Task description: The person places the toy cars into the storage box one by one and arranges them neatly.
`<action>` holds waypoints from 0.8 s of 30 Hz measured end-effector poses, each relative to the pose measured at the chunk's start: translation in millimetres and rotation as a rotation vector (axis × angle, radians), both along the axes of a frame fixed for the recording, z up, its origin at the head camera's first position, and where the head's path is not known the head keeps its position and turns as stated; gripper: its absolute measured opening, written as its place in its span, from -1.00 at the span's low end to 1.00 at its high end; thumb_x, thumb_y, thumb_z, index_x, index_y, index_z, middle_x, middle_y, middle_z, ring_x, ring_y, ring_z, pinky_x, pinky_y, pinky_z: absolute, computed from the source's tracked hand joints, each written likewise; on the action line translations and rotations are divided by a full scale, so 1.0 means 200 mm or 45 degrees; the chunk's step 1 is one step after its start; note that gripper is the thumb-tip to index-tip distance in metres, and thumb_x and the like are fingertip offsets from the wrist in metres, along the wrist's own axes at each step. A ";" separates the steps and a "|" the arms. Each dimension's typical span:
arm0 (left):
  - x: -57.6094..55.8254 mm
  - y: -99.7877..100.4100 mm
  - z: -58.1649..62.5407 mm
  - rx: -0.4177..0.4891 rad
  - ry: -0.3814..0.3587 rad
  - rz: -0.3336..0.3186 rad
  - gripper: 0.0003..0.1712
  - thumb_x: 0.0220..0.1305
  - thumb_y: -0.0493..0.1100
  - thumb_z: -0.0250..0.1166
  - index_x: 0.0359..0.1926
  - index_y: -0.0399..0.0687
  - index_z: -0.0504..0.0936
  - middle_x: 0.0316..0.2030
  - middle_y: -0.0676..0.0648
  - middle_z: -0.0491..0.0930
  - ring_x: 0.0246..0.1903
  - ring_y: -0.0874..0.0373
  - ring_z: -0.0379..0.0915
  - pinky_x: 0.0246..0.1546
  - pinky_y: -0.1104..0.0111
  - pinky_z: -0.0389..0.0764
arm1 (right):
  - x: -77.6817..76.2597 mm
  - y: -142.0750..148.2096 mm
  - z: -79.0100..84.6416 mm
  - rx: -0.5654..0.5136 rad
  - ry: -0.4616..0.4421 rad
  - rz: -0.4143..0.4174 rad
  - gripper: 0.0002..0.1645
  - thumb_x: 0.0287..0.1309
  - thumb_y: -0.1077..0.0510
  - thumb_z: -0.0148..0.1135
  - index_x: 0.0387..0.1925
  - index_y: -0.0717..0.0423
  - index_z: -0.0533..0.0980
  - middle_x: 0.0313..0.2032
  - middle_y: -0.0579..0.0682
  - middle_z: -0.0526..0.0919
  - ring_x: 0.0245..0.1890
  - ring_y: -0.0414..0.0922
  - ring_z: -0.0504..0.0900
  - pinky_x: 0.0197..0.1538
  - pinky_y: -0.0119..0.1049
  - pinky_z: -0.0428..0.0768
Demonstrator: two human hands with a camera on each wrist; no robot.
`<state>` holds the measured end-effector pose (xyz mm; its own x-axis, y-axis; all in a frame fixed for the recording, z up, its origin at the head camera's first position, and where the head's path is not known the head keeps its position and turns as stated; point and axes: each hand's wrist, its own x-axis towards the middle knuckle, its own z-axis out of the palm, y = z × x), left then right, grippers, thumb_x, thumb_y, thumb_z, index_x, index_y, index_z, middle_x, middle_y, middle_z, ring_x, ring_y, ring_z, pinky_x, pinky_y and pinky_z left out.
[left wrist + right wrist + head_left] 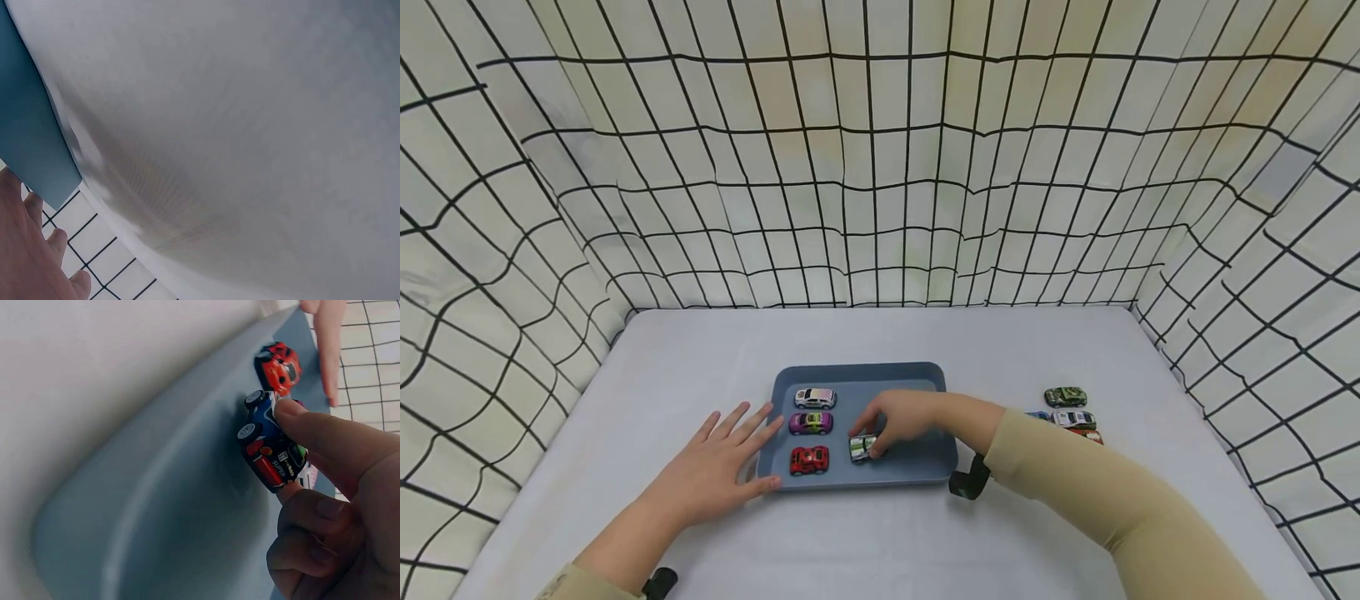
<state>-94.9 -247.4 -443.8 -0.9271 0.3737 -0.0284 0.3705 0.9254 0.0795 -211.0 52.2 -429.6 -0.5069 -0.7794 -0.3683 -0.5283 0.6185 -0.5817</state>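
Note:
My right hand (907, 415) reaches over the blue-grey tray (917, 472) and pinches a small toy car (860, 449) between thumb and fingers. Its roof looks white and green from above; the right wrist view shows its dark rear and blue side. To its left in the tray are a red toy car (809, 460), a purple and yellow one (811, 423) and a white patterned one (816, 398). My left hand (718, 462) lies with fingers spread at the tray's left rim, fingertips over the edge, holding nothing.
Right of the tray, several toy cars sit on the white tabletop (865, 542): a green one (1065, 397), a white one (1073, 419), and blue and red ones partly hidden by my right sleeve (1075, 475). White walls with black netting (887, 183) enclose the table's back and sides.

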 end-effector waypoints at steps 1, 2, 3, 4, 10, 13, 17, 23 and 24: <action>0.00 0.00 0.00 0.001 -0.002 -0.001 0.06 0.16 0.64 -0.02 0.51 0.14 0.24 0.51 -0.03 0.12 0.49 -0.22 -0.07 0.43 -0.22 -0.07 | 0.01 0.00 0.00 0.004 0.004 -0.003 -0.52 0.10 0.02 0.49 0.10 -0.23 0.66 -0.17 -0.29 0.61 -0.12 -0.29 0.52 -0.03 -0.38 0.53; 0.00 0.00 0.00 0.002 -0.004 -0.001 0.06 0.16 0.63 -0.01 0.51 0.14 0.24 0.51 -0.03 0.12 0.49 -0.22 -0.07 0.43 -0.23 -0.07 | 0.01 -0.01 -0.01 0.006 0.005 -0.004 -0.52 0.09 0.02 0.49 0.10 -0.22 0.66 -0.18 -0.28 0.61 -0.13 -0.29 0.51 -0.04 -0.38 0.53; 0.00 0.00 0.00 0.002 -0.005 -0.001 0.05 0.16 0.62 0.01 0.51 0.14 0.25 0.51 -0.03 0.12 0.49 -0.22 -0.07 0.43 -0.23 -0.07 | 0.02 -0.01 -0.01 0.010 0.008 -0.004 -0.52 0.10 0.02 0.49 0.10 -0.22 0.65 -0.19 -0.29 0.61 -0.14 -0.29 0.51 -0.06 -0.38 0.52; 0.00 0.00 0.00 0.002 -0.004 -0.003 0.04 0.17 0.61 0.03 0.51 0.14 0.25 0.51 -0.03 0.12 0.48 -0.22 -0.07 0.42 -0.23 -0.07 | 0.02 -0.01 -0.02 0.013 0.014 0.000 -0.52 0.10 0.01 0.49 0.11 -0.21 0.65 -0.20 -0.28 0.60 -0.16 -0.28 0.51 -0.08 -0.39 0.52; 0.01 0.00 0.00 0.009 0.000 -0.006 0.02 0.18 0.57 0.08 0.51 0.13 0.25 0.51 -0.03 0.12 0.49 -0.22 -0.07 0.43 -0.23 -0.07 | 0.04 -0.02 -0.02 0.045 0.079 0.013 -0.52 0.13 -0.03 0.46 0.12 -0.20 0.64 -0.21 -0.29 0.60 -0.18 -0.30 0.50 -0.09 -0.39 0.52; 0.01 0.00 0.01 0.012 0.001 -0.007 0.02 0.18 0.57 0.07 0.50 0.13 0.25 0.51 -0.04 0.13 0.48 -0.22 -0.07 0.42 -0.23 -0.07 | 0.05 -0.02 -0.02 0.053 0.101 0.023 -0.52 0.14 -0.05 0.45 0.13 -0.21 0.64 -0.19 -0.29 0.60 -0.16 -0.30 0.51 -0.06 -0.39 0.53; 0.01 0.00 0.01 0.009 -0.002 -0.005 0.02 0.18 0.57 0.07 0.50 0.12 0.26 0.51 -0.04 0.13 0.48 -0.23 -0.07 0.42 -0.23 -0.07 | 0.05 -0.02 -0.02 0.058 0.104 0.042 -0.51 0.14 -0.06 0.45 0.14 -0.23 0.63 -0.16 -0.28 0.60 -0.13 -0.31 0.51 -0.01 -0.39 0.53; 0.01 0.01 0.01 0.004 0.002 -0.002 0.02 0.18 0.56 0.09 0.50 0.11 0.26 0.51 -0.04 0.13 0.48 -0.22 -0.07 0.43 -0.23 -0.08 | 0.04 -0.01 -0.01 0.037 0.076 0.038 -0.45 0.12 -0.08 0.46 0.19 -0.24 0.60 -0.08 -0.25 0.61 -0.07 -0.30 0.52 0.04 -0.37 0.54; 0.01 0.01 0.01 0.004 0.003 -0.004 0.02 0.18 0.57 0.08 0.50 0.11 0.26 0.51 -0.05 0.13 0.48 -0.23 -0.07 0.42 -0.24 -0.07 | 0.04 -0.01 -0.01 0.032 0.078 0.033 -0.44 0.12 -0.08 0.45 0.20 -0.24 0.59 -0.07 -0.24 0.61 -0.06 -0.29 0.52 0.04 -0.37 0.55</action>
<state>-92.8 -246.0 -441.2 -0.9261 0.3764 -0.0246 0.3734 0.9241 0.0815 -202.9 50.2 -430.9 -0.5087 -0.7834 -0.3571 -0.5784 0.6182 -0.5322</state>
